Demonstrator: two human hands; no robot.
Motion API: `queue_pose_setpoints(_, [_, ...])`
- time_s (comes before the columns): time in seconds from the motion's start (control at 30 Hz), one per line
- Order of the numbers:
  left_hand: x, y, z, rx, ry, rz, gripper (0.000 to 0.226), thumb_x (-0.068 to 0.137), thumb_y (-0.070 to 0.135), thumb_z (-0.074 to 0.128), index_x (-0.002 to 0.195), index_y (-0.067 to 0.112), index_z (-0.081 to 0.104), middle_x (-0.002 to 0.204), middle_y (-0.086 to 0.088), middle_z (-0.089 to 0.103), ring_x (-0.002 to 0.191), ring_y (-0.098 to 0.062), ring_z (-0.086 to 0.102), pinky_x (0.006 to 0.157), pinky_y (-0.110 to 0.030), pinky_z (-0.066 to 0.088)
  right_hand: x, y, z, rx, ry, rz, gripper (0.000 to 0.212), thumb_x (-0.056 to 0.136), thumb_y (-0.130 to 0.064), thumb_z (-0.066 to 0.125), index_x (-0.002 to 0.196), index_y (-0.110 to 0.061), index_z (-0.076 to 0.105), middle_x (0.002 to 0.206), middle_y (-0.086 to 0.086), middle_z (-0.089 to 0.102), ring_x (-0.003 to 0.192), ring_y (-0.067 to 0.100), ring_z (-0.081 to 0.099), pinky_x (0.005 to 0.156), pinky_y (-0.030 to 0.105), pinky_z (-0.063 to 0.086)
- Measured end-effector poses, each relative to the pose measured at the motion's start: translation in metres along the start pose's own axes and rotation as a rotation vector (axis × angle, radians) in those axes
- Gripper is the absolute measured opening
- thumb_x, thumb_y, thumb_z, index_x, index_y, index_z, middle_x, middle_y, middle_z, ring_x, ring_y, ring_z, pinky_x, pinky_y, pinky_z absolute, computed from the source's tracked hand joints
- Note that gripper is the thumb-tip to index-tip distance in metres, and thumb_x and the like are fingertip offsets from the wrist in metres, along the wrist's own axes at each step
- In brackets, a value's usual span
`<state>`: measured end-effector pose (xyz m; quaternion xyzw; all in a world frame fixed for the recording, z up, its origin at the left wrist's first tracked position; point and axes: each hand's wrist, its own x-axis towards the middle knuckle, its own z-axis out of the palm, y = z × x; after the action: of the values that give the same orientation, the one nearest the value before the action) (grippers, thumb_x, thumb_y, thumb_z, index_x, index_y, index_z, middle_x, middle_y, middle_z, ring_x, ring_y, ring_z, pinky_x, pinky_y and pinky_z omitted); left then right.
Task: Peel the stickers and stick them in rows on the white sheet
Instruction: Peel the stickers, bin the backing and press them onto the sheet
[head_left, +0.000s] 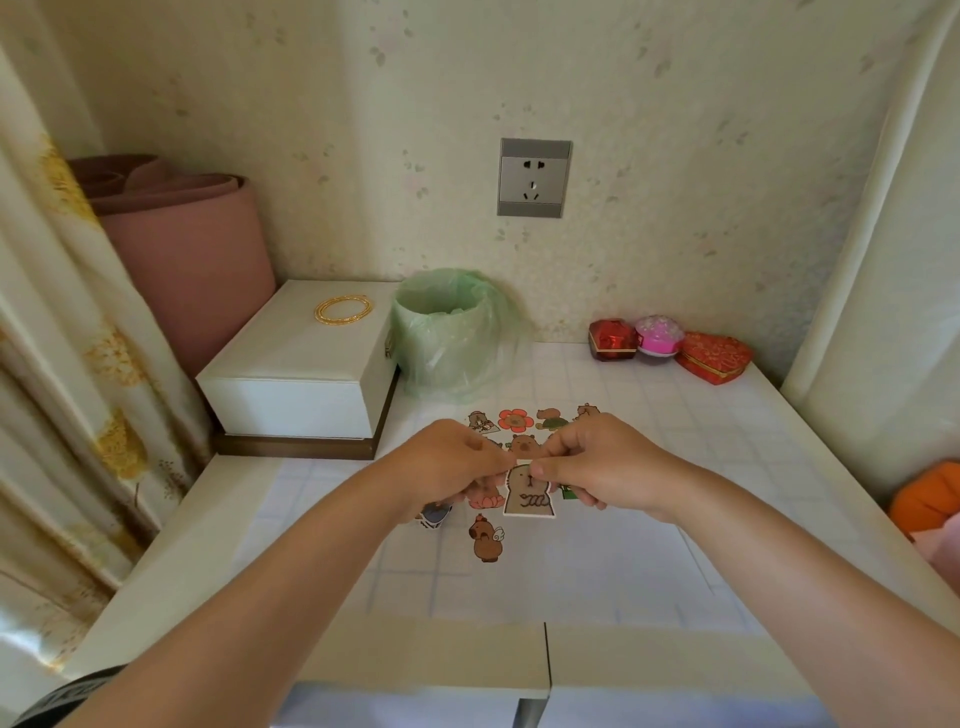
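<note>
At frame centre the left hand (447, 462) and right hand (592, 462) pinch one sticker's (530, 493) top edge over the sheet (571, 571), partly hiding other stickers (514, 420). Bin (447, 332) and box (301, 364) sit upper left.

I see open white sheet (623, 571) up front, while a white box (296, 364) and green-lined bin (447, 332) wall off the back left.

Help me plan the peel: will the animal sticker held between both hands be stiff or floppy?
Probably fairly stiff: the sticker hangs flat below the pinch of the left hand and right hand, without drooping. Likely very light, since that pinch alone carries it. Once peeled, it may go limp and cling.
</note>
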<state>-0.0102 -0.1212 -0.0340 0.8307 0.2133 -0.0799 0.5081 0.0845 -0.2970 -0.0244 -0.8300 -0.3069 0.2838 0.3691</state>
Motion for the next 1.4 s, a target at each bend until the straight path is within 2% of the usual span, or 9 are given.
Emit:
queue_pose_setpoints(0.07, [0.001,-0.002,0.001,0.033,0.055,0.056,0.014,0.093,0.025,0.067,0.088,0.015,0.075,0.086,-0.006,0.075,0.050,0.001,0.058,0.048,-0.011,0.040,0.001,0.005,0.000,-0.011,0.005,0.039,0.016,0.094,-0.020,0.068,0.083,-0.009,0.071,0.044,-0.015,0.057,0.041,0.007,0.043,0.046,0.021,0.037])
queue_pose_setpoints(0.13, [0.003,-0.006,0.001,0.058,0.089,0.124,0.017,0.093,0.020,0.067,0.110,0.019,0.072,0.083,0.005,0.071,0.053,0.005,0.059,0.052,-0.005,0.040,0.003,0.011,0.001,-0.021,0.000,0.067,0.013,0.092,-0.020,0.070,0.085,-0.009,0.073,0.049,-0.012,0.061,0.042,0.009,0.044,0.046,0.022,0.038])
queue_pose_setpoints(0.23, [0.003,-0.013,-0.002,0.254,0.117,0.198,0.026,0.095,0.021,0.065,0.119,0.030,0.067,0.092,0.019,0.061,0.076,0.004,0.060,0.061,-0.006,0.038,0.006,0.018,0.003,-0.034,-0.008,0.101,0.010,0.089,-0.020,0.071,0.084,-0.012,0.075,0.067,-0.003,0.068,0.045,0.011,0.047,0.045,0.022,0.039])
queue_pose_setpoints(0.43, [0.003,-0.024,0.000,0.557,0.037,0.210,0.041,0.088,0.037,0.072,0.128,0.032,0.063,0.122,0.014,0.056,0.098,-0.006,0.051,0.085,-0.022,0.044,0.012,0.025,0.014,-0.061,0.036,0.150,0.015,0.087,-0.023,0.073,0.086,-0.009,0.076,0.044,-0.012,0.056,0.044,0.011,0.045,0.044,0.019,0.036])
queue_pose_setpoints(0.6, [0.004,-0.025,0.001,0.739,-0.026,0.250,0.050,0.073,0.050,0.079,0.116,0.031,0.063,0.108,0.010,0.052,0.103,-0.016,0.046,0.089,-0.036,0.048,0.022,0.026,0.023,-0.160,0.077,0.070,0.016,0.086,-0.027,0.075,0.078,-0.014,0.078,0.059,-0.013,0.066,0.047,-0.005,0.051,0.043,0.009,0.034])
queue_pose_setpoints(0.7, [0.003,-0.026,0.002,0.759,-0.045,0.263,0.050,0.068,0.052,0.081,0.110,0.032,0.062,0.107,0.012,0.047,0.105,-0.016,0.043,0.090,-0.038,0.048,0.026,0.028,0.026,-0.206,0.086,0.061,0.017,0.086,-0.027,0.075,0.072,-0.015,0.077,0.055,-0.012,0.062,0.044,-0.003,0.048,0.044,0.012,0.034])
queue_pose_setpoints(0.87, [0.002,-0.026,0.004,0.807,-0.033,0.279,0.052,0.069,0.053,0.079,0.113,0.033,0.059,0.105,0.012,0.042,0.106,-0.016,0.041,0.089,-0.037,0.045,0.030,0.030,0.029,-0.290,0.106,0.056,0.018,0.084,-0.026,0.074,0.070,-0.015,0.074,0.055,-0.011,0.060,0.050,0.005,0.049,0.053,0.022,0.037])
queue_pose_setpoints(1.23, [0.002,-0.026,0.006,0.827,-0.021,0.290,0.069,0.071,0.053,0.079,0.131,0.033,0.054,0.122,0.009,0.047,0.115,-0.016,0.040,0.093,-0.034,0.043,0.033,0.033,0.032,-0.352,0.122,0.059,0.012,0.083,-0.030,0.073,0.073,-0.025,0.075,0.067,-0.013,0.066,0.068,0.010,0.063,0.062,0.025,0.046])
queue_pose_setpoints(1.4, [0.000,-0.027,0.009,0.781,-0.021,0.340,0.055,0.072,0.044,0.081,0.120,0.033,0.057,0.118,0.013,0.042,0.112,-0.013,0.037,0.087,-0.029,0.039,0.031,0.028,0.035,-0.447,0.144,0.064,0.009,0.082,-0.032,0.072,0.075,-0.027,0.075,0.075,-0.011,0.069,0.076,0.013,0.066,0.062,0.026,0.045])
